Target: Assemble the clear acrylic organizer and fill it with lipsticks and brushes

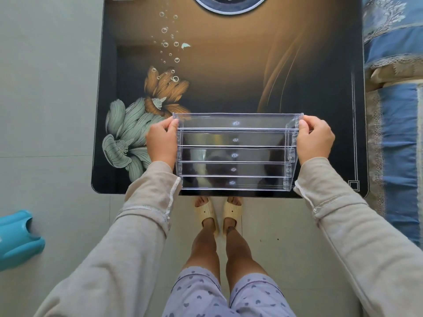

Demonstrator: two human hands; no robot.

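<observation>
Over on the far left a teal plastic object [19,239] sits on the floor, out of play. Moving in, we have the left hand [161,139] wrapped round the left side wall of the clear acrylic tiered organizer [235,154], thumb hooked over the rear top corner, fingers curled behind the wall.

The organizer lies over the near edge of the dark glossy table with a printed flower pattern [229,76], long side towards us. We cannot tell whether it rests on the top or hangs just above it. We count five long troughs stepping up away from us, and every one is bare: no lipsticks, no brushes, none in sight anywhere.

By our reading it is light and stiff but smooth, so it may slip in the fingers, and the thin walls look brittle and easy to scratch. The two end walls are the place to take it, not the slim dividers.

On the right, the right hand [317,139] mirrors the left, pinching the right end wall at the rear corner. Blue patterned bedding [393,110] lies beyond the table.
</observation>
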